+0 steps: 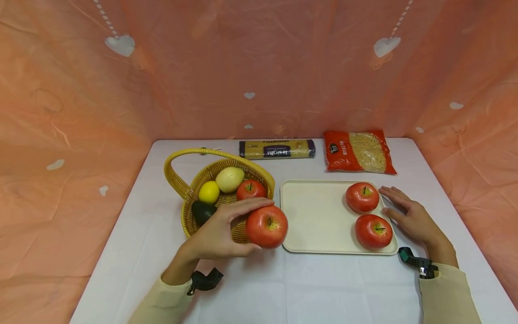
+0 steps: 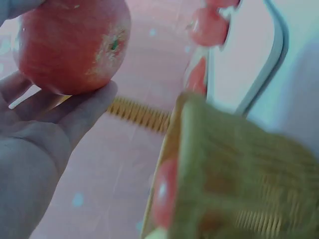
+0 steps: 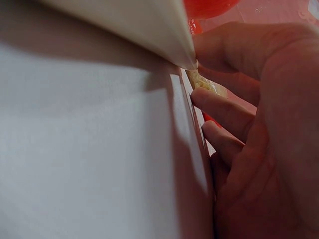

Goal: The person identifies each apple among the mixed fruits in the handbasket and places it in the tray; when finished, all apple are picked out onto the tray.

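Note:
A large red apple (image 1: 267,227) is in my left hand (image 1: 220,234), thumb and fingers round its sides, raised over the front right rim of a yellow wicker basket (image 1: 184,218). In the left wrist view the same apple (image 2: 70,47) sits against the fingers, above the basket (image 2: 239,159). My right hand (image 1: 418,222) lies at the right edge of a cream tray (image 1: 311,216), its thumb at the rim and its fingers loosely extended. Two red apples, a back one (image 1: 363,198) and a front one (image 1: 374,231), rest on the tray's right end.
Inside the basket lie another red apple (image 1: 251,189), a yellow lemon (image 1: 209,192), a pale green-yellow fruit (image 1: 229,179) and a dark avocado-like fruit (image 1: 203,211). The basket's handle arches over its back. Behind the tray are a spaghetti pack (image 1: 277,149) and a red pasta bag (image 1: 359,152).

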Tool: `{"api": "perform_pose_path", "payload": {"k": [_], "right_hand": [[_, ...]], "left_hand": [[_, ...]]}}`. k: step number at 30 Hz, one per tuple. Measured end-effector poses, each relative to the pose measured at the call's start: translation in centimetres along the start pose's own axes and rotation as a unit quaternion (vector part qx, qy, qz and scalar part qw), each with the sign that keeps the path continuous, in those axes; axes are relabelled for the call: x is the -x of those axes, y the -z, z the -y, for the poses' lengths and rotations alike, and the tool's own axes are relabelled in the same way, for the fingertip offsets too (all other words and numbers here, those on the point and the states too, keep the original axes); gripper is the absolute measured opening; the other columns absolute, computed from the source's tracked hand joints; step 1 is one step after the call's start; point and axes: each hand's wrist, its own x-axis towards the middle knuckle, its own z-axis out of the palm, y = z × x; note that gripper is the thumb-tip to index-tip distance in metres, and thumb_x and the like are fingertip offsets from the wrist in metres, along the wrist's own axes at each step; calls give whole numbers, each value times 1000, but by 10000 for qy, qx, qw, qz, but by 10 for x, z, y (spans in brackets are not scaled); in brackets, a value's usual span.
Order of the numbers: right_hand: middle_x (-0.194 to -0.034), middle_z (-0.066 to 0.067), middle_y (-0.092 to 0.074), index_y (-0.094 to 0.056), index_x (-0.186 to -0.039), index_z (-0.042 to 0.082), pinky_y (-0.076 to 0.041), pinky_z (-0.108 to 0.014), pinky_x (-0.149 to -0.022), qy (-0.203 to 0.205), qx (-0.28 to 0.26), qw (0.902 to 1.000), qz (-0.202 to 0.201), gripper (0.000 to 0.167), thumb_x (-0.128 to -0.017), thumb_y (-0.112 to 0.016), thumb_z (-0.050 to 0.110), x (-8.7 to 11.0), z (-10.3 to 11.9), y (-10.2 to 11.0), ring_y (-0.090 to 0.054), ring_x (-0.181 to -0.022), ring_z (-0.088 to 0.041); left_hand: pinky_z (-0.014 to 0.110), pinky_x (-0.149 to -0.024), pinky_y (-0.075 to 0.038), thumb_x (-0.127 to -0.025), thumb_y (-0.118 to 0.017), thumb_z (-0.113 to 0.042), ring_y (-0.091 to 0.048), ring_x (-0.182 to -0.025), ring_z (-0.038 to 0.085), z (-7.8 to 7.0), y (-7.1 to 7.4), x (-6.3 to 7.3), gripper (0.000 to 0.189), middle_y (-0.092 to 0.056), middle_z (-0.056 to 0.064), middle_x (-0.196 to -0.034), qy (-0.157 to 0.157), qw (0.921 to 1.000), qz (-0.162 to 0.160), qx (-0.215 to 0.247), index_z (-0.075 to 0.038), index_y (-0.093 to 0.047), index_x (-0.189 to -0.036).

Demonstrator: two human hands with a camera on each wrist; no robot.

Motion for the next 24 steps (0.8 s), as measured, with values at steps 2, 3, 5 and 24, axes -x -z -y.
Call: {"api": "perform_pose_path", "payload": {"k": [2,3,5,24], "right_hand": [[-178,-27,-25,-38,-171,16,-11,-90,-119,3,4,10000,-16,69,-110,-65,32,0,0,0,-7,-166,-54],[-178,-27,-26,-39,-171,15,-11,-90,-119,7,1,10000,-19,69,-110,-65,32,0,0,0,-8,-166,-54],[-178,-27,-25,-38,-171,16,-11,-90,-119,-3,-6,10000,-10,69,-110,-65,33,0,0,0,-7,-166,-54],[-177,-27,-28,-42,-169,13,-12,-89,-120,148,31,9999,-54,67,-110,-66,30,0,-2,0,-10,-166,-54]], "left_hand": [[39,-119,-54,-80,-92,-7,-61,-142,22,1,-8,-7,84,-65,4,-155,-112,9999,110,34,-13,-59,-157],[39,-119,-53,-80,-92,-8,-62,-141,21,1,-11,-10,83,-66,4,-155,-175,9997,166,26,-12,-59,-157],[39,-118,-54,-81,-91,-8,-64,-139,21,3,-19,-17,82,-66,4,-154,-280,9992,272,75,-11,-59,-157],[29,-118,-51,-83,-91,-4,-61,-144,21,20,-93,-81,80,-63,12,-156,163,9985,-4,520,-7,-58,-156]]}}
